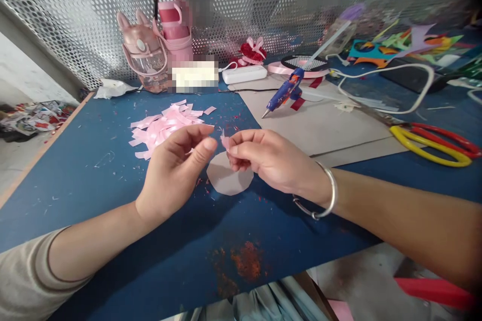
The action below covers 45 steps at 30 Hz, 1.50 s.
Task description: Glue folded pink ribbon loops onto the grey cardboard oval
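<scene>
Head view is showing the right hand (276, 163) pinching a small pink ribbon piece (225, 141) between thumb and fingertips. The piece is poking out past the thumb tip on the side toward the other hand, its frayed end pointing up and away from the wearer. The left hand (173, 175) is hovering just beside it, thumb and forefinger curving toward each other; whether their tips are meeting, I cannot tell.

Below the pinch, a pale disc (230, 178) is lying flat on the blue tabletop (150, 261), the right fingertips covering part of its far edge. Behind the left hand, a loose heap of pink strips (165, 125) is spreading out. Farther off to the right, a grey board (293, 135) is carrying a blue glue gun (284, 93), nozzle pointing down toward the wearer. Scissors (404, 128) with yellow and red handles are resting beyond the right wrist. Along the back, two pink bottles (141, 40) are standing upright before a perforated metal panel (233, 5).
</scene>
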Each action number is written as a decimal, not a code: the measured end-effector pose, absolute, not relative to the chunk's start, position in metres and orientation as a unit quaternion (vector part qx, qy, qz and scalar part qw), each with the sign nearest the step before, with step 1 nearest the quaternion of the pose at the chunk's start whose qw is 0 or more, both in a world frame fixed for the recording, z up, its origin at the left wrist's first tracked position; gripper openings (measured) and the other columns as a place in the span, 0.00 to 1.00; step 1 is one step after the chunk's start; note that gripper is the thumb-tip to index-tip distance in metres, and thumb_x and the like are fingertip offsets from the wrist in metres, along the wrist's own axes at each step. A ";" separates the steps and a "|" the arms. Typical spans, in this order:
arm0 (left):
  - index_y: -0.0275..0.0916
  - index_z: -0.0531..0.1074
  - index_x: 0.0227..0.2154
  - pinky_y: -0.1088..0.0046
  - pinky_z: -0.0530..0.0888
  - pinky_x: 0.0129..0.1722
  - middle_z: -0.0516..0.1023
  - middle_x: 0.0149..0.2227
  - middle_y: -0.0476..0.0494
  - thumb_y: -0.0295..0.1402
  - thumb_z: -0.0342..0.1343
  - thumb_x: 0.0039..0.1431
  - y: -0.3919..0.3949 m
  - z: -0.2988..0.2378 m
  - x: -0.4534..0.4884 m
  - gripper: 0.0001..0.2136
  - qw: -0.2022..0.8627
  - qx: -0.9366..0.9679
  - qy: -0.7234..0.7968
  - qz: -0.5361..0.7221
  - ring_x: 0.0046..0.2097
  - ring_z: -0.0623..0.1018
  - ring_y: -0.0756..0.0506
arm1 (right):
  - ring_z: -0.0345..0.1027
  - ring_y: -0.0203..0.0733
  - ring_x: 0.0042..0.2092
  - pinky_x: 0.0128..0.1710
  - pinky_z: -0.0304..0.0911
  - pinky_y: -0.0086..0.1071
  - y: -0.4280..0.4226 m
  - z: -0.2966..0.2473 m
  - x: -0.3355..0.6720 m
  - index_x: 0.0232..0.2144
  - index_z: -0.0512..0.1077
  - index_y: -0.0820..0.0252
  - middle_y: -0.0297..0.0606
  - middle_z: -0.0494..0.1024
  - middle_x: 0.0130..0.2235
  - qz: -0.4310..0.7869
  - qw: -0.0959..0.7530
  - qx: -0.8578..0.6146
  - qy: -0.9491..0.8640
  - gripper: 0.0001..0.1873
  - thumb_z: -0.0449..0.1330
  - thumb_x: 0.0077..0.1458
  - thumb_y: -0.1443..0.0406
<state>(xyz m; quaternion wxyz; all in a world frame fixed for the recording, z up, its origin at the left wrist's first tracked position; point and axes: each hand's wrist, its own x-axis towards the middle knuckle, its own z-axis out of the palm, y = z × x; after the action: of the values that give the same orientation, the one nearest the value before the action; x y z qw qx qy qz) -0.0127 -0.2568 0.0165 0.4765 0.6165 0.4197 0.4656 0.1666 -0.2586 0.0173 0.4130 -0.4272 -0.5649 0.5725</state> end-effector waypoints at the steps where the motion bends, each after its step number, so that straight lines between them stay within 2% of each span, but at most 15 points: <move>1: 0.40 0.77 0.39 0.77 0.72 0.33 0.76 0.32 0.48 0.48 0.60 0.59 -0.256 0.016 -0.013 0.16 0.485 0.607 0.420 0.469 0.34 0.73 0.50 | 0.63 0.32 0.26 0.28 0.59 0.27 -0.256 0.017 0.167 0.24 0.69 0.60 0.31 0.71 0.22 0.619 0.421 -0.407 -0.524 0.05 0.56 0.50 0.66; 3: 0.38 0.78 0.35 0.76 0.72 0.33 0.75 0.31 0.46 0.52 0.56 0.60 -0.257 0.016 -0.013 0.20 0.518 0.594 0.425 0.446 0.34 0.74 0.49 | 0.62 0.32 0.26 0.28 0.58 0.26 -0.253 0.015 0.167 0.24 0.69 0.61 0.30 0.70 0.22 0.645 0.431 -0.388 -0.498 0.05 0.57 0.50 0.65; 5: 0.37 0.77 0.33 0.77 0.71 0.30 0.75 0.29 0.48 0.50 0.61 0.56 -0.259 0.016 -0.011 0.18 0.549 0.588 0.434 0.405 0.32 0.73 0.50 | 0.62 0.31 0.27 0.29 0.58 0.26 -0.253 0.013 0.167 0.27 0.71 0.61 0.30 0.71 0.24 0.606 0.422 -0.404 -0.540 0.05 0.60 0.51 0.65; 9: 0.38 0.77 0.32 0.81 0.67 0.25 0.75 0.26 0.52 0.43 0.68 0.50 -0.264 0.019 -0.006 0.14 0.534 0.589 0.478 0.373 0.26 0.70 0.54 | 0.61 0.29 0.26 0.26 0.56 0.24 -0.260 0.011 0.167 0.29 0.74 0.62 0.29 0.72 0.25 0.424 0.412 -0.457 -0.664 0.05 0.61 0.54 0.65; 14: 0.38 0.78 0.33 0.83 0.68 0.25 0.78 0.28 0.52 0.42 0.68 0.50 -0.266 0.021 -0.004 0.13 0.526 0.576 0.500 0.376 0.27 0.71 0.54 | 0.64 0.29 0.28 0.31 0.59 0.24 -0.265 0.008 0.165 0.25 0.73 0.63 0.31 0.75 0.25 0.174 0.456 -0.420 -0.765 0.06 0.60 0.52 0.72; 16: 0.38 0.79 0.32 0.83 0.68 0.25 0.78 0.26 0.52 0.41 0.66 0.53 -0.266 0.021 -0.005 0.11 0.529 0.575 0.502 0.371 0.27 0.71 0.55 | 0.65 0.29 0.28 0.32 0.60 0.25 -0.265 0.008 0.165 0.24 0.73 0.63 0.31 0.76 0.26 0.141 0.460 -0.405 -0.778 0.07 0.58 0.52 0.73; 19: 0.37 0.79 0.29 0.84 0.68 0.25 0.77 0.23 0.53 0.38 0.66 0.54 -0.263 0.020 -0.007 0.09 0.527 0.577 0.494 0.381 0.25 0.71 0.55 | 0.62 0.29 0.26 0.28 0.58 0.25 -0.263 0.010 0.165 0.25 0.72 0.62 0.30 0.73 0.24 0.256 0.443 -0.444 -0.735 0.05 0.58 0.52 0.71; 23: 0.40 0.80 0.29 0.84 0.70 0.28 0.79 0.26 0.53 0.35 0.66 0.54 -0.255 0.016 -0.010 0.05 0.552 0.590 0.426 0.406 0.27 0.73 0.55 | 0.58 0.28 0.23 0.21 0.54 0.22 -0.259 0.016 0.168 0.24 0.70 0.62 0.28 0.68 0.21 0.608 0.379 -0.437 -0.544 0.03 0.58 0.48 0.68; 25: 0.40 0.80 0.30 0.82 0.73 0.32 0.80 0.27 0.52 0.33 0.65 0.55 -0.250 0.016 -0.012 0.03 0.583 0.602 0.380 0.391 0.30 0.77 0.54 | 0.57 0.27 0.22 0.17 0.51 0.20 -0.256 0.019 0.172 0.23 0.68 0.62 0.28 0.66 0.21 0.729 0.333 -0.392 -0.451 0.03 0.58 0.47 0.68; 29: 0.39 0.80 0.29 0.82 0.74 0.34 0.80 0.27 0.51 0.27 0.62 0.57 -0.243 0.024 -0.017 0.03 0.609 0.654 0.303 0.332 0.30 0.77 0.53 | 0.57 0.26 0.21 0.13 0.51 0.17 -0.252 0.021 0.178 0.24 0.68 0.64 0.27 0.65 0.21 0.813 0.255 -0.340 -0.398 0.02 0.59 0.44 0.69; 34: 0.36 0.79 0.29 0.80 0.72 0.29 0.79 0.29 0.47 0.26 0.62 0.56 -0.241 0.027 -0.018 0.02 0.528 0.735 0.300 0.303 0.30 0.75 0.52 | 0.59 0.27 0.21 0.13 0.58 0.18 -0.251 0.019 0.178 0.24 0.68 0.62 0.27 0.65 0.21 0.816 0.196 -0.347 -0.419 0.02 0.58 0.44 0.68; 37: 0.37 0.76 0.29 0.79 0.70 0.28 0.77 0.27 0.48 0.32 0.61 0.58 -0.242 0.020 -0.017 0.05 0.517 0.720 0.351 0.300 0.28 0.73 0.51 | 0.66 0.31 0.25 0.15 0.62 0.20 -0.251 0.031 0.189 0.31 0.69 0.61 0.30 0.71 0.24 0.736 0.180 -0.417 -0.501 0.06 0.61 0.50 0.64; 40: 0.39 0.75 0.31 0.78 0.69 0.28 0.77 0.28 0.49 0.38 0.58 0.61 -0.242 0.011 -0.019 0.08 0.499 0.718 0.405 0.268 0.29 0.73 0.50 | 0.69 0.35 0.26 0.16 0.64 0.24 -0.243 0.051 0.226 0.40 0.69 0.59 0.35 0.76 0.28 0.569 0.198 -0.507 -0.617 0.14 0.64 0.52 0.61; 43: 0.40 0.74 0.34 0.76 0.70 0.30 0.78 0.32 0.46 0.39 0.54 0.63 -0.242 0.004 -0.023 0.09 0.438 0.779 0.392 0.217 0.32 0.74 0.48 | 0.65 0.34 0.22 0.19 0.61 0.28 -0.224 0.063 0.288 0.30 0.72 0.61 0.35 0.73 0.22 0.272 0.262 -0.641 -0.669 0.08 0.62 0.53 0.61; 45: 0.41 0.74 0.34 0.77 0.70 0.28 0.78 0.31 0.45 0.37 0.53 0.64 -0.242 0.003 -0.025 0.08 0.395 0.809 0.384 0.206 0.31 0.74 0.47 | 0.68 0.38 0.26 0.26 0.64 0.33 -0.206 0.062 0.330 0.27 0.71 0.62 0.38 0.72 0.23 0.132 0.330 -0.664 -0.658 0.06 0.63 0.50 0.65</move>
<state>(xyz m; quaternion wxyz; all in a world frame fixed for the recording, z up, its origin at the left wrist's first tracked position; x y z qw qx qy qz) -0.0252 -0.2419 0.0027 0.3950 0.8088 0.3836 0.2064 0.3303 -0.2055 0.0624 0.3297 -0.6642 -0.6578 0.1320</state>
